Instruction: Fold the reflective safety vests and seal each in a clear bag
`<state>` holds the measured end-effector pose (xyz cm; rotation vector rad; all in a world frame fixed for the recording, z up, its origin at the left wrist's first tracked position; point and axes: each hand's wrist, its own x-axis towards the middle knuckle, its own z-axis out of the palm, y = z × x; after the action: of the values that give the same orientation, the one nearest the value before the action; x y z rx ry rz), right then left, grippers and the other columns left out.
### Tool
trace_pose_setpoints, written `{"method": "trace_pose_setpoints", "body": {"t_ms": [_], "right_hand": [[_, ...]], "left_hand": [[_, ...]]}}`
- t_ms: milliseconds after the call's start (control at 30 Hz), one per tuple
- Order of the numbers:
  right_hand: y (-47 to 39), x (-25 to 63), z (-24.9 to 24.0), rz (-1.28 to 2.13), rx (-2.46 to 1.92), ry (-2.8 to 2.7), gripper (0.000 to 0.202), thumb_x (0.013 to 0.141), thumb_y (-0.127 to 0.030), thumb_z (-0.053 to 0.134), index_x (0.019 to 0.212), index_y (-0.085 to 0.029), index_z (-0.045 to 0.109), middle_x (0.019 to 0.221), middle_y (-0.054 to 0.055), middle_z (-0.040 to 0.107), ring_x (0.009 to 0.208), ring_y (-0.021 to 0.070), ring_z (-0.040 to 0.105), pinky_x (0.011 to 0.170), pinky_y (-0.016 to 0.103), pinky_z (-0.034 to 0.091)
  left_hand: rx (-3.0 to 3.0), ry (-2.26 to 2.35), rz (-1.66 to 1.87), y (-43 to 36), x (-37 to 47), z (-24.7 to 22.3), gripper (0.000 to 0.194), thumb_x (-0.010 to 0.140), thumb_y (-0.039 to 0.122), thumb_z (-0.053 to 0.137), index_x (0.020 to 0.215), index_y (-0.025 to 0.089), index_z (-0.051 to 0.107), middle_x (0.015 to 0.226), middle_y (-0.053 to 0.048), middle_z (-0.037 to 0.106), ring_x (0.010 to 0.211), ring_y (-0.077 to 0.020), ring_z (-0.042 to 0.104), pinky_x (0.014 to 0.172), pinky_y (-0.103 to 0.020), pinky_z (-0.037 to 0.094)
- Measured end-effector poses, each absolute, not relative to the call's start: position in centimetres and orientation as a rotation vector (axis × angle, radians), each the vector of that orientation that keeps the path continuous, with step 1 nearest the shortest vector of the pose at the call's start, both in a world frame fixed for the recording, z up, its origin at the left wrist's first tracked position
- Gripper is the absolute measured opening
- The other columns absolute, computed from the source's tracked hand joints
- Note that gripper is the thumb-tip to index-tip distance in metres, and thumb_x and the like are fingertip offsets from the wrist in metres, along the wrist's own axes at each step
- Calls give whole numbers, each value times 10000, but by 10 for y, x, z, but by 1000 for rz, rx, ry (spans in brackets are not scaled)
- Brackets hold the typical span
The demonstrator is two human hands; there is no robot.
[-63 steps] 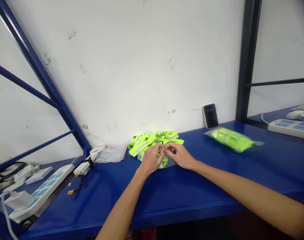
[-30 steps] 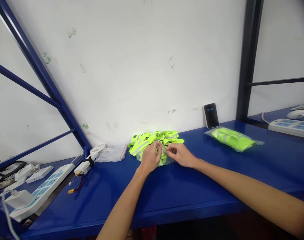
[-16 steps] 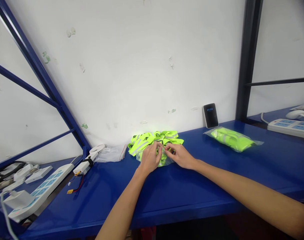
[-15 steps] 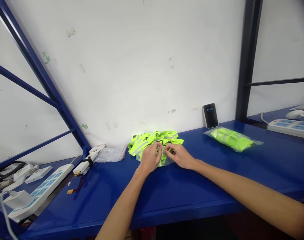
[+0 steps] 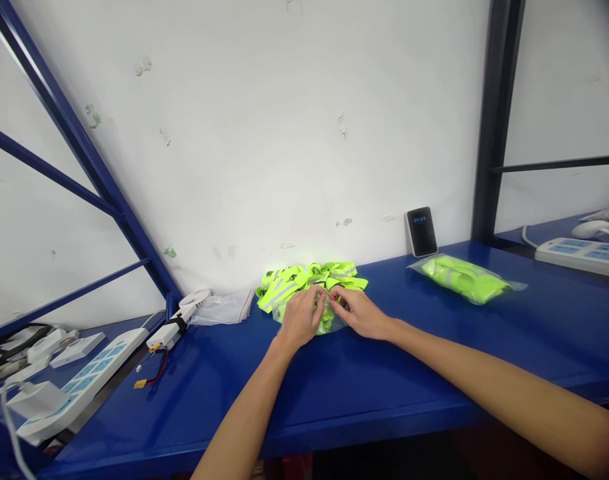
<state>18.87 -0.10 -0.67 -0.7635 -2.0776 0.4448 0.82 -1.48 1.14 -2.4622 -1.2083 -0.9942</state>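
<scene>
My left hand [image 5: 303,313] and my right hand [image 5: 358,311] pinch the upper edge of a clear zip bag [image 5: 337,324], close together near its red seal line. Bright yellow-green material shows through the bag, which lies on the blue table [image 5: 374,387]. Right behind it, against the wall, is a loose heap of yellow-green reflective straps [image 5: 284,283] with grey stripes. Fingers hide part of the bag's edge. Farther right lies a filled clear bag [image 5: 467,279] of the same yellow-green material.
Flat empty zip bags [image 5: 221,308] lie left of the heap, beside a white handheld fan [image 5: 197,297] and a white device with red and black wires [image 5: 167,333]. A small clock display [image 5: 421,231] leans on the wall. Power strips [image 5: 91,380] flank the table.
My right fingers have shifted very slightly left along the bag's edge, toward my left hand. The rest looks the same.
</scene>
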Motion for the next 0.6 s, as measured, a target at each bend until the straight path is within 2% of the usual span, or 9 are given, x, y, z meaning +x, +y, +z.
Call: {"method": "trace_pose_setpoints", "body": {"t_ms": [100,200,300,367,600], "right_hand": [[-1,190,-7,483,-762,-2061,216,946,-365,411,878,-201,533,735,6,587,605,135,508,580,256,389],[0,193,-6,548,-754,-2050,140,882,-341,524,890,-203,542,812,16,618,689,148,554,627,262,425],[3,196,-8,607,-775,-2087,140,835,-331,584,818,-197,549,721,-1,601,647,146,549,616,265,436],[5,197,-9,643,-788,-2095,172,850,-352,570,782,-194,561,674,-9,587,612,140,540,595,261,431],[12,195,-15,650,-794,-2062,247,877,-415,549,799,-188,607,715,-3,606,612,132,536,584,249,405]], "left_hand": [[-2452,-1202,-986,-14,7,11,197,982,291,337,997,211,516,910,-43,660,826,-183,618,760,-308,453],[-2425,-1230,-996,-14,6,11,218,985,297,325,956,211,523,874,-38,652,799,-180,612,740,-303,446],[-2398,-1273,-1045,-13,4,11,222,986,300,318,951,212,519,861,-34,651,783,-175,612,722,-298,442],[-2400,-1287,-1062,-13,4,12,213,985,298,318,954,213,511,871,-32,654,788,-175,614,716,-295,439],[-2382,-1347,-1091,-11,2,12,184,983,306,317,992,220,480,879,-26,664,771,-176,625,694,-294,432]]}}
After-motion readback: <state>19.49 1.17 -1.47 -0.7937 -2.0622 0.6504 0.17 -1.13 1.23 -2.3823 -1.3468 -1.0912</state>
